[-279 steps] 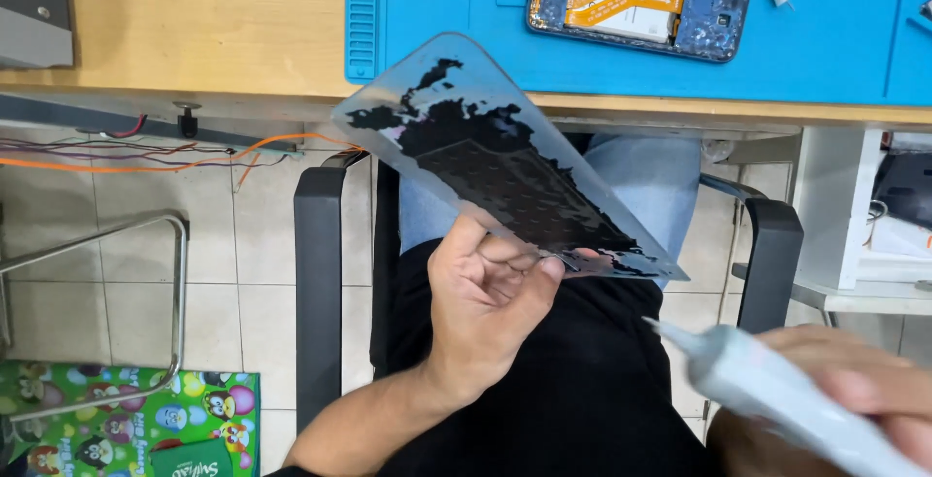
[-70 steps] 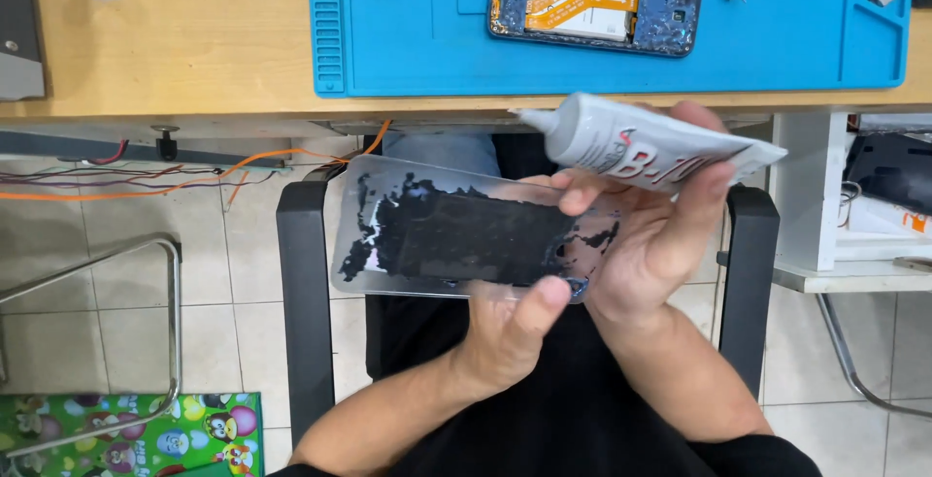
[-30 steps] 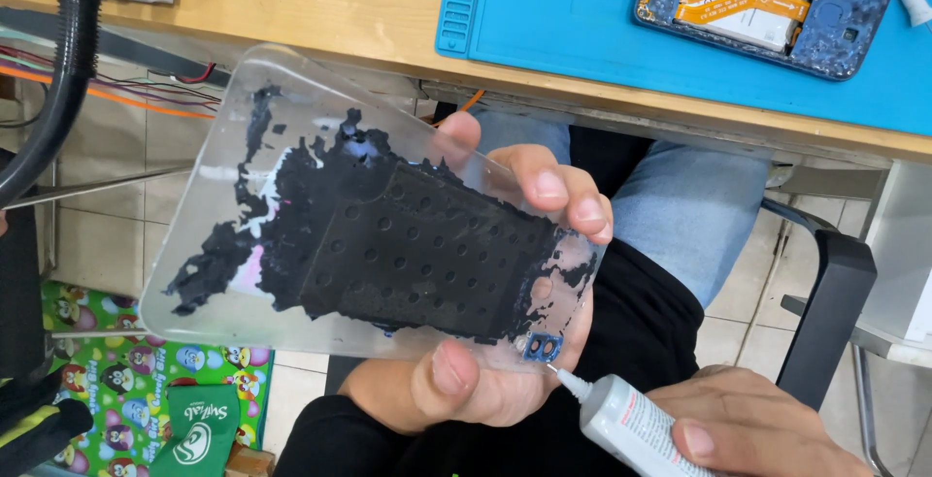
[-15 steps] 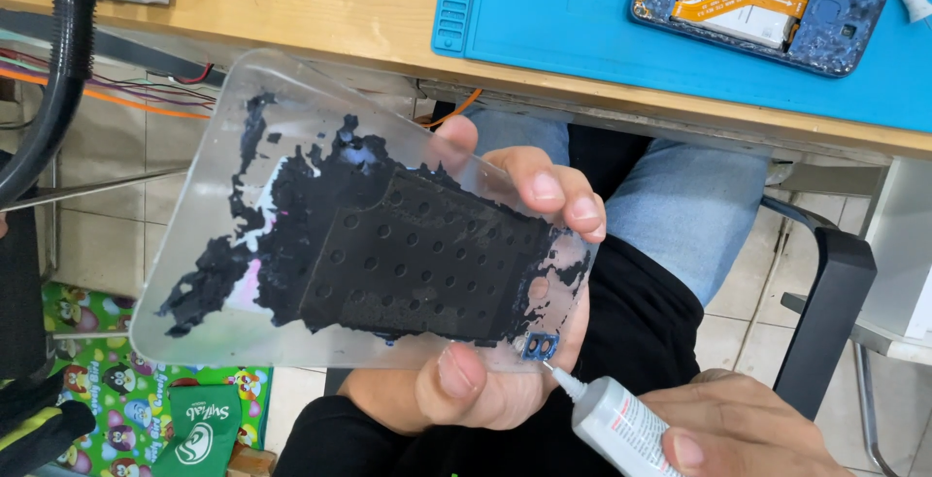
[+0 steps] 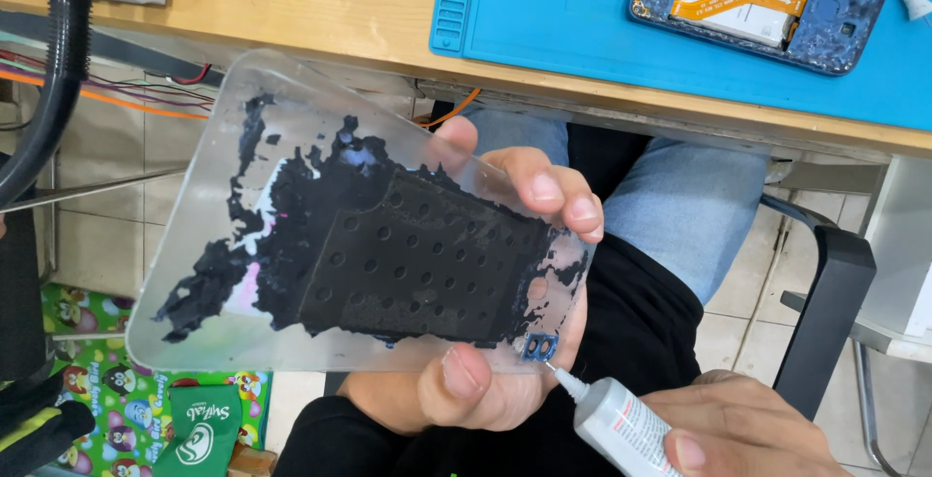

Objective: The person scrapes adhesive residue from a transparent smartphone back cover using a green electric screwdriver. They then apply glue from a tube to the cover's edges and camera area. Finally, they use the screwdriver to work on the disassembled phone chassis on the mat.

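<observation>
Here, the left hand (image 5: 485,361) grips a clear panel (image 5: 291,244) smeared with black residue, its palm hidden behind. The right hand (image 5: 748,428), cut off below, grasps a glue tube (image 5: 621,428), nozzle touching the panel's near-right corner. Far right, an opened phone (image 5: 767,1) lies on a blue mat (image 5: 544,21).

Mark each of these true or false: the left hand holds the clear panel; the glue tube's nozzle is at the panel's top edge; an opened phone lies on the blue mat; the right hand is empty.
1. The left hand holds the clear panel: true.
2. The glue tube points its nozzle at the panel's top edge: false, it meets the lower right corner.
3. An opened phone lies on the blue mat: true.
4. The right hand is empty: false, it grips the tube.
</observation>
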